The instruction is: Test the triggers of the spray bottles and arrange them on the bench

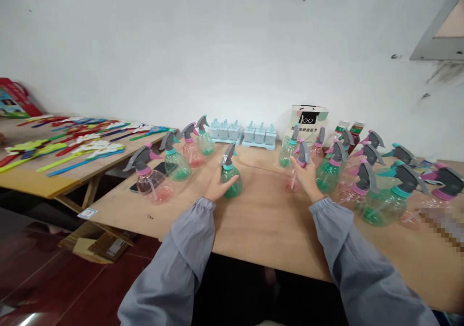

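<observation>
My left hand (pixel 217 185) is wrapped round the body of a green spray bottle (pixel 235 189) with a grey and teal trigger head, thumb across its front. The bottle stands upright on the wooden table (pixel 261 229). My right hand (pixel 309 175) grips a pink spray bottle (pixel 291 184) near its grey and pink head; its fingers partly hide the bottle. Just right of that hand stands another green spray bottle (pixel 327 175) with a pink collar. Left of my left hand are several more, among them a pink spray bottle (pixel 155 187) and a green spray bottle (pixel 177 165).
More pink and green spray bottles (pixel 384 205) crowd the table's right side. Light-blue popsicle molds (pixel 259 136) and a printed paper bag (pixel 308 118) stand by the wall. A dark phone (pixel 134 188) lies behind the left bottles. Colourful flat strips (pixel 87 152) cover the left table.
</observation>
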The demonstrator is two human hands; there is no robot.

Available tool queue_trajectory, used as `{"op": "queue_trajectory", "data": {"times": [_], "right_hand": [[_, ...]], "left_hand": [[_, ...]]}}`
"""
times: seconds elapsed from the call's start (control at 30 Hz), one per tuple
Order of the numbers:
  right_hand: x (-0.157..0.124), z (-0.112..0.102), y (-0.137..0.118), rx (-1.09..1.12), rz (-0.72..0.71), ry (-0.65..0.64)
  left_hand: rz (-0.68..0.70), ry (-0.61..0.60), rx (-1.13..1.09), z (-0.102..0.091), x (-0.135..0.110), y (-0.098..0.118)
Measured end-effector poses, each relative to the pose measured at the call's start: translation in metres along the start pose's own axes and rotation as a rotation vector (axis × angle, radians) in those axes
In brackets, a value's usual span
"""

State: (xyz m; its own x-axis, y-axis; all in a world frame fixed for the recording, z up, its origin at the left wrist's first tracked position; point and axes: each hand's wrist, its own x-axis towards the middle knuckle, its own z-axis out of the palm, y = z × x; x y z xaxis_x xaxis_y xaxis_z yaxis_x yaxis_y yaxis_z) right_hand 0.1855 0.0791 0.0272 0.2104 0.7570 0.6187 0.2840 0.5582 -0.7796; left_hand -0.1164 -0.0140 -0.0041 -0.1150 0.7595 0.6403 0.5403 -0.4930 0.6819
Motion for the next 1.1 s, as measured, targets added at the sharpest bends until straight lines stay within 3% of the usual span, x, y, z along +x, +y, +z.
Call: {"op": "queue_trajectory", "data": {"times": [0.1, 0.27, 0.43, 0.57, 1.0, 1.1], "right_hand": [[-0.009, 0.0, 0.008, -0.033, -0.062, -0.003], [-0.031, -0.003, 0.033, -0.229, -0.217, 0.111], [-0.04, -0.004, 0.049, -0.334, -0.166, 0.11], [-0.039, -0.002, 0.05, -0.358, -0.108, 0.125], [-0.037, 0.002, 0.048, -0.271, -0.181, 0.045], [-0.04, 0.0, 0.043, -0.283, -0.184, 0.117]], "left_hand": [[0.005, -0.003, -0.003, 0.0, 0.0, 0.0], [-0.038, -0.016, -0.012, 0.001, 0.0, -0.001], [-0.053, -0.016, -0.031, 0.002, -0.001, -0.002], [-0.07, -0.028, -0.045, 0.001, -0.001, -0.002], [-0.047, 0.002, -0.043, 0.005, -0.001, -0.009], [-0.033, 0.006, -0.05, 0.005, 0.0, -0.008]]}}
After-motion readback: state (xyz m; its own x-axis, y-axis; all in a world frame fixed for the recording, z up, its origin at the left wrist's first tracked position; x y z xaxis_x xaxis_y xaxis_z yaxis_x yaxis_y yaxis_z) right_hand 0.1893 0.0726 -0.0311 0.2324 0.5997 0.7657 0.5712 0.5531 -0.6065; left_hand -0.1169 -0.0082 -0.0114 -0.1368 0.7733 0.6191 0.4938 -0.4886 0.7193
